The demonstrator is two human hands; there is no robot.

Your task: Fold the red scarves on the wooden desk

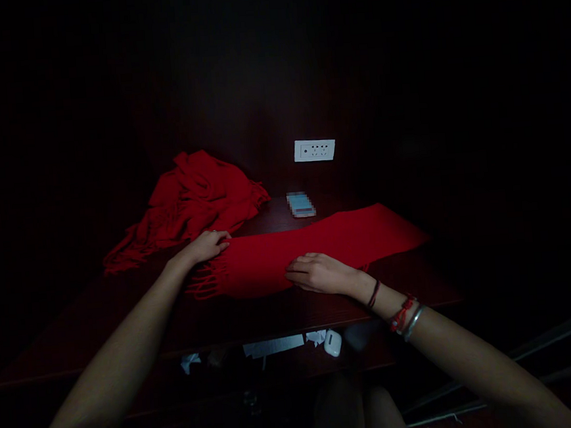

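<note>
A long red scarf (pixel 269 255) lies folded into a band across the dark desk, its fringe at the left end. My left hand (pixel 207 246) rests at the scarf's far left corner, above the fringe, fingers stretched to the right and touching the cloth. Lower and further right, my right hand (pixel 320 274) lies on the scarf's near edge with its fingers extended flat over the fabric. Its right end tapers to a pointed corner. Behind my left hand sits a crumpled pile of red fringed cloth (pixel 205 194).
A phone-like object (pixel 300 204), blurred out, lies behind the scarf. A white socket plate (pixel 315 150) is on the back wall. Under the dark desktop (pixel 274 317), a shelf holds a white earbud case (pixel 332 343), paper (pixel 273 345) and crumpled scraps. The surroundings are very dark.
</note>
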